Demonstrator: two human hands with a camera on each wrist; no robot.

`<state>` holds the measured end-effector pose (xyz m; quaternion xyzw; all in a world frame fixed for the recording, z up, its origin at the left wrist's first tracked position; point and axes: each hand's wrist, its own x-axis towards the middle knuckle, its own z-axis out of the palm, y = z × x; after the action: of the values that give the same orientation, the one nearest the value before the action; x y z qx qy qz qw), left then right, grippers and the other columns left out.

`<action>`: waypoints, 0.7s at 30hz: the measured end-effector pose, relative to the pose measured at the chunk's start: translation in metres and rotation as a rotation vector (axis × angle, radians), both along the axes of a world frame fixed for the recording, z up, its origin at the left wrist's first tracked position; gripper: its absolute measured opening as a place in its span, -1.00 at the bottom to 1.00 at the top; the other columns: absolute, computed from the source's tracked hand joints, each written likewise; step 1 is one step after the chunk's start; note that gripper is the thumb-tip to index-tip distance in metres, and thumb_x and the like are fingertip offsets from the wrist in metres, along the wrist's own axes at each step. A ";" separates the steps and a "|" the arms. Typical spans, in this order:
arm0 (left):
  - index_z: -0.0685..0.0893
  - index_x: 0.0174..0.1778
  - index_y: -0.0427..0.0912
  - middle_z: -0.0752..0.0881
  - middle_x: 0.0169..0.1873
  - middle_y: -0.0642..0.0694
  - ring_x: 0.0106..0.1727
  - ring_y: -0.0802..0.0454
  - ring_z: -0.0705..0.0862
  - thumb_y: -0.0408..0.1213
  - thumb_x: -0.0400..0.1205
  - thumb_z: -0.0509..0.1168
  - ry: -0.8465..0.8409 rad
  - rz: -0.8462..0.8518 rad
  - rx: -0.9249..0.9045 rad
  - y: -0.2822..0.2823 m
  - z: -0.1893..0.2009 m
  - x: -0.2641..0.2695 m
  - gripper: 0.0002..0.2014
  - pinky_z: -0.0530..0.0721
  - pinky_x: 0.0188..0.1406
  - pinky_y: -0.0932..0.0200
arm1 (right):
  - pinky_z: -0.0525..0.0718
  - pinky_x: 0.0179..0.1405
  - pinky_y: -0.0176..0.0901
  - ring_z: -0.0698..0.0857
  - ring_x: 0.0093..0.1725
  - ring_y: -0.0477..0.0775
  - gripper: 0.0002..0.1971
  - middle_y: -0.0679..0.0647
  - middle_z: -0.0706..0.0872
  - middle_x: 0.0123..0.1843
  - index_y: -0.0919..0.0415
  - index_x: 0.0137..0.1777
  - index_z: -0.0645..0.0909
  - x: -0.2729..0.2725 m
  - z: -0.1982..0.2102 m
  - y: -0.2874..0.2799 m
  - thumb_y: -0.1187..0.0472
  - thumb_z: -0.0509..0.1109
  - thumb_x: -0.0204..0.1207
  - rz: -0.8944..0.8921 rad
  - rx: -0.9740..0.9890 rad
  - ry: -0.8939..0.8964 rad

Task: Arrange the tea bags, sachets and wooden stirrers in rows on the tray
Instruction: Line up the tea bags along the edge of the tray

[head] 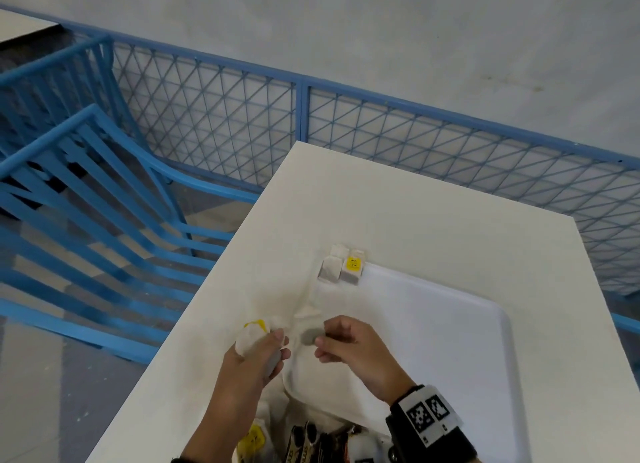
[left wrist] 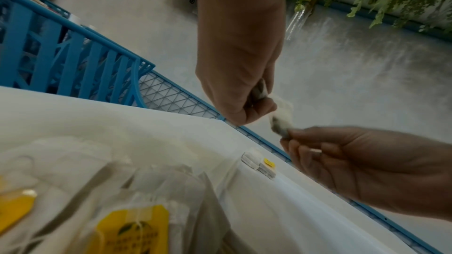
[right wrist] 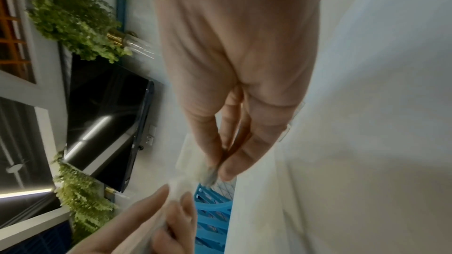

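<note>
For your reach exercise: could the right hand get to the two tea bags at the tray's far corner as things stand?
Probably yes: bare tray lies between the right hand and the tea bags, though its grip already pinches a tea bag.

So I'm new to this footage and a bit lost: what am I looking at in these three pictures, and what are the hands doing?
No machine here: a person wears one camera on the head and one on each wrist. The head view looks down on a white table with a white tray. The left hand grips a bunch of tea bags; the right hand pinches one tea bag, as both wrist views show. Two tea bags already lie at the tray's far corner. More packets lie near the person.
</note>
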<state>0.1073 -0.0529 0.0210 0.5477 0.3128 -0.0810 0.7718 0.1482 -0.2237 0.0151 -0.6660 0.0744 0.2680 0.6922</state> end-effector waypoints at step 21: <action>0.64 0.10 -0.36 0.79 0.00 -0.30 0.06 -0.18 0.76 -0.51 0.62 0.22 -0.072 -0.077 -0.152 0.012 -0.001 -0.006 -0.82 0.77 -0.19 0.23 | 0.69 -0.10 0.01 0.65 -0.29 0.11 -0.75 0.01 0.64 -0.46 0.06 -0.41 0.53 0.088 -0.054 0.011 0.34 0.51 0.35 -0.362 -0.509 0.029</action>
<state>0.1018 -0.0413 0.0198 0.5019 0.2564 -0.1143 0.8181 0.2364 -0.2126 -0.0393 -0.7901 0.2663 0.1224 0.5384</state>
